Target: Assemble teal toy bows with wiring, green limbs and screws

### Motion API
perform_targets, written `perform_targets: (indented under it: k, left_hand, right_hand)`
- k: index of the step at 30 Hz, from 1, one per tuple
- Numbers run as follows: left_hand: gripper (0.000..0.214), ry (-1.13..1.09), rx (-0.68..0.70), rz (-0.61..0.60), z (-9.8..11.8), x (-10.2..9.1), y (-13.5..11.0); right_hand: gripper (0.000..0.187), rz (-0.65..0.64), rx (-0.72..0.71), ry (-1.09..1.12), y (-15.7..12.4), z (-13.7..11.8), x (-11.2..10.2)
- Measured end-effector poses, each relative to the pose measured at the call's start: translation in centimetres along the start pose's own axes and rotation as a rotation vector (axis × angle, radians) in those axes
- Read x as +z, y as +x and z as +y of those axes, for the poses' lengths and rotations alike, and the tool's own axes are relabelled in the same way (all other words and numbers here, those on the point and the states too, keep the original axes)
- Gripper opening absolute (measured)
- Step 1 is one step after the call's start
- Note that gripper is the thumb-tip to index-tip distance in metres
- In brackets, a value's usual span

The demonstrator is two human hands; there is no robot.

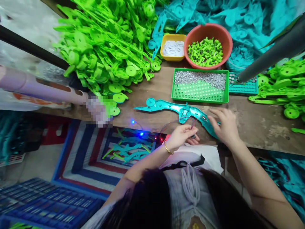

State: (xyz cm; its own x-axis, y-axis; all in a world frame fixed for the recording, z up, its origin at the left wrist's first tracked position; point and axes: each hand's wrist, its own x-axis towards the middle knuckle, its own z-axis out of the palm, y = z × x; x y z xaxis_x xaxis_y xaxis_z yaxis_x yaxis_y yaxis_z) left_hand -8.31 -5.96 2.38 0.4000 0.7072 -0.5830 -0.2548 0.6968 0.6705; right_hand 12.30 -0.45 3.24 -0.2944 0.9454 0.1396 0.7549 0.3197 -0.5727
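A teal plastic toy-bow half [164,105] lies on the wooden bench, its hollow inner side up, with small parts seated around its middle. My left hand [182,136] is closed just below that middle, pinching thin wires [163,128]. These wires run left over the bench edge and carry lit blue lights [141,134] and red lights [161,139]. A small dark piece shows under the left fingers, too small to name. My right hand [225,124] is spread at the bow's right end, its thumb against the teal plastic.
Behind the bow stand a green tray [200,101] of screws, a red bowl [228,44] of small green pieces and a yellow tub [172,58] of white pieces. Green parts [107,47] and teal parts [238,16] are heaped behind. A striped bin [78,165] sits below left.
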Motion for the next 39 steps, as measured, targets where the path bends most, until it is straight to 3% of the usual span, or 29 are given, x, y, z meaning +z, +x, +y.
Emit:
perform_targets:
  k: [5,8,11,13,16,18,21,23,26,31,35,39]
  left_hand:
    - [0.035,-0.151,0.068,0.052,0.9,0.9,2.2]
    - [0.036,-0.167,0.089,0.047,1.1,1.3,2.4]
    - [0.043,-0.019,0.154,0.025,2.0,-0.4,0.5]
    - [0.040,0.193,0.286,0.202,2.8,-2.9,-1.7]
    - [0.031,0.565,0.539,0.768,2.9,-7.2,-4.9]
    - [0.028,0.920,0.543,0.899,1.9,-9.0,-6.0]
    - [0.032,1.255,0.423,0.797,-0.4,-9.5,-6.2]
    - [0.018,1.267,0.402,0.728,-1.3,-9.2,-6.0]
    - [0.016,0.998,0.403,0.645,-0.6,-9.3,-6.4]
    - [0.034,0.302,0.337,0.434,3.2,-10.1,-6.8]
    - [0.041,0.031,0.313,0.317,5.6,-9.3,-5.3]
    - [0.031,-0.152,0.286,0.293,7.7,-8.1,-3.3]
  right_hand:
    - [0.031,-0.037,-0.294,0.027,-2.6,-2.5,0.1]
    - [0.020,0.006,-0.308,-0.025,-2.9,-2.8,1.4]
    - [0.020,0.025,-0.251,0.100,-2.5,-2.6,2.0]
    - [0.020,0.049,-0.146,0.216,-2.5,-2.3,1.9]
    - [0.020,0.074,0.077,0.398,-2.6,-2.0,1.8]
    - [0.022,0.062,0.181,0.534,-2.5,-1.9,1.8]
    - [0.018,0.071,0.143,0.643,-2.1,-2.1,1.8]
    - [0.014,0.139,0.050,0.649,-1.8,-2.5,1.8]
    - [0.019,0.189,0.082,0.743,-1.5,-3.2,1.9]
    - [0.014,0.103,0.281,0.995,-1.6,-3.3,2.5]
    - [0.016,0.020,0.352,1.158,-1.9,-2.4,2.6]
    - [0.020,0.010,0.389,1.163,-2.2,-2.0,2.2]
